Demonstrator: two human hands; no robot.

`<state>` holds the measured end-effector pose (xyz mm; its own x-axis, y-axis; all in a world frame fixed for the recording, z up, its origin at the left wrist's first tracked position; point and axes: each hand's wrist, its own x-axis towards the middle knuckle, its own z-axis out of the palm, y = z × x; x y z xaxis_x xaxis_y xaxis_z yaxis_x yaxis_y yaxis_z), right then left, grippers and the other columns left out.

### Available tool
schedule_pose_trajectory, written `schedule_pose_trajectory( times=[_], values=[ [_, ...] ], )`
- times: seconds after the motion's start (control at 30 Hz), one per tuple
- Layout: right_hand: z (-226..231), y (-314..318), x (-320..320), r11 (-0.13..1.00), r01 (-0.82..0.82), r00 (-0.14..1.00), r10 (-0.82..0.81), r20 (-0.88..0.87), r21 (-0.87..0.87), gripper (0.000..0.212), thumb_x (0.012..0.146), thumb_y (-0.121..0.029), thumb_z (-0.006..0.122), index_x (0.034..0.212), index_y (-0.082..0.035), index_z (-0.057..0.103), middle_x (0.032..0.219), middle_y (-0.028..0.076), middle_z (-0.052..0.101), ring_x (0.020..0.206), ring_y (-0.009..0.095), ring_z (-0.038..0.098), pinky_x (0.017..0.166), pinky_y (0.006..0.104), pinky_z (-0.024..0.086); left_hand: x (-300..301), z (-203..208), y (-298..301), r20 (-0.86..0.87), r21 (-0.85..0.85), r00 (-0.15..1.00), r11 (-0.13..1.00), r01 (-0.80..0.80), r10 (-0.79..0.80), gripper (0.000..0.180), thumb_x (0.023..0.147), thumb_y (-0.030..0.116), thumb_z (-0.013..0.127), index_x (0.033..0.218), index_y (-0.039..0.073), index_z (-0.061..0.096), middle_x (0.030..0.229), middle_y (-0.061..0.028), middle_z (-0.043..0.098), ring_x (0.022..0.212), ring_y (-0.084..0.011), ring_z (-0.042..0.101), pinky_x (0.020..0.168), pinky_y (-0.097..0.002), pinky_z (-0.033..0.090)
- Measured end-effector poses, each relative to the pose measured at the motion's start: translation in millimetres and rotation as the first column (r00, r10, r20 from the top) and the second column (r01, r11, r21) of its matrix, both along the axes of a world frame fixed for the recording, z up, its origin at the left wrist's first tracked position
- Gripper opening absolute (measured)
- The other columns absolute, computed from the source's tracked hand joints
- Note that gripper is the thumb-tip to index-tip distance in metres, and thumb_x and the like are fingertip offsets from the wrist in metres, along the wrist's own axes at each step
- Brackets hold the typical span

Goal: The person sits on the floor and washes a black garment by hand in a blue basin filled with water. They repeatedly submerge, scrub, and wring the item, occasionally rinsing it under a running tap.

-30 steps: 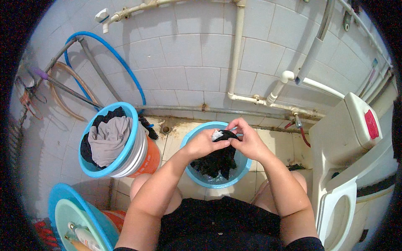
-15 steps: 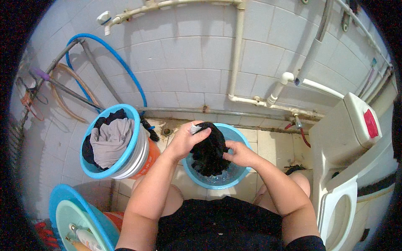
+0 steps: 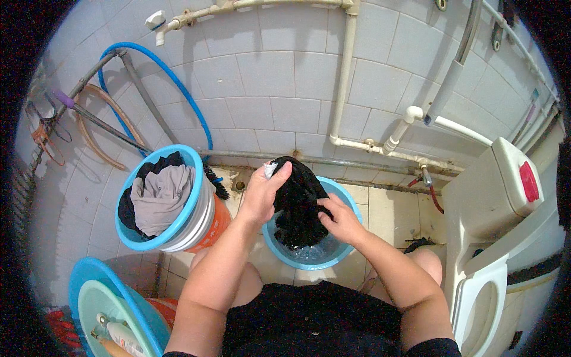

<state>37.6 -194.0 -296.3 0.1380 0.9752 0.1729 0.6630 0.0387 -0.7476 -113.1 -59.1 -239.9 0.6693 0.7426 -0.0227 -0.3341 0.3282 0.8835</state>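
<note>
A wet-looking black garment (image 3: 297,205) hangs over a light blue basin (image 3: 342,257) of water on the floor in front of me. My left hand (image 3: 260,193) grips the garment's upper left edge between thumb and fingers, beside a small white tag (image 3: 270,169). At the right edge of the cloth, my right hand (image 3: 342,220) pinches the fabric, its fingertips partly lost in the folds. The garment's lower end reaches down into the basin, where the water surface shows below it.
To the left, a blue basin (image 3: 198,172) holding grey and black clothes (image 3: 162,199) sits on an orange and white bucket (image 3: 211,226). Nearer, a green basin (image 3: 89,291) contains a bottle (image 3: 125,336). A toilet (image 3: 485,196) stands right; pipes (image 3: 342,89) line the tiled wall.
The garment's top has been raised a little, with my left hand slightly higher. The cloth now hangs longer, and my right hand stays at its right side. The whole view has shifted slightly.
</note>
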Motion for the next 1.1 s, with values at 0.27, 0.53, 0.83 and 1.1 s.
schedule_pose_trajectory(
  times=[0.27,0.53,0.83,1.1],
  values=[
    [-6.3,-0.2,-10.9,0.997,-0.075,0.996,0.074,0.044,0.01,0.054,0.071,-0.028,0.07,0.114,0.0,0.052,0.117,0.016,0.047,0.109,0.032,0.047,0.09,0.0368,0.04,-1.4,-3.1,4.3,0.044,-0.096,0.997,0.993,-0.066,0.071,0.017,0.085,0.023,0.059,0.09,0.006,0.059,0.084,-0.0021,0.062,0.076,-0.0129,0.059,0.069,-0.0275,0.047],
    [-32.5,0.9,-14.7,0.993,0.121,0.989,-0.119,0.094,-0.018,0.037,0.075,-0.028,0.064,0.1,-0.001,0.061,0.11,0.015,0.054,0.097,0.035,0.053,0.081,0.0408,0.045,3.5,-6.5,-2.8,0.031,-0.173,0.998,0.984,-0.051,0.057,0.018,0.086,0.024,0.058,0.09,0.007,0.059,0.086,-0.0024,0.063,0.076,-0.0142,0.06,0.069,-0.0287,0.048],
    [-17.9,15.1,28.1,0.939,0.344,0.934,-0.345,-0.094,-0.023,0.018,0.078,-0.016,0.06,0.086,0.0,0.062,0.076,0.009,0.062,0.069,0.019,0.058,0.063,0.0305,0.046,-7.5,-8.7,16.7,-0.088,-0.136,0.993,0.987,-0.091,0.079,0.025,0.086,0.029,0.058,0.098,0.007,0.055,0.091,-0.0038,0.061,0.082,-0.0177,0.059,0.073,-0.0331,0.048],
    [-8.4,17.9,14.6,0.978,0.197,0.787,-0.202,-0.583,-0.072,0.017,0.077,-0.007,0.057,0.092,-0.001,0.062,0.077,0.004,0.062,0.07,0.011,0.057,0.065,0.0253,0.046,16.9,-49.2,-16.0,-0.462,0.352,0.869,0.863,0.363,-0.177,0.053,0.078,0.023,0.067,0.121,0.003,0.043,0.104,-0.0056,0.055,0.096,-0.0145,0.051,0.084,-0.0285,0.041]
  ],
)
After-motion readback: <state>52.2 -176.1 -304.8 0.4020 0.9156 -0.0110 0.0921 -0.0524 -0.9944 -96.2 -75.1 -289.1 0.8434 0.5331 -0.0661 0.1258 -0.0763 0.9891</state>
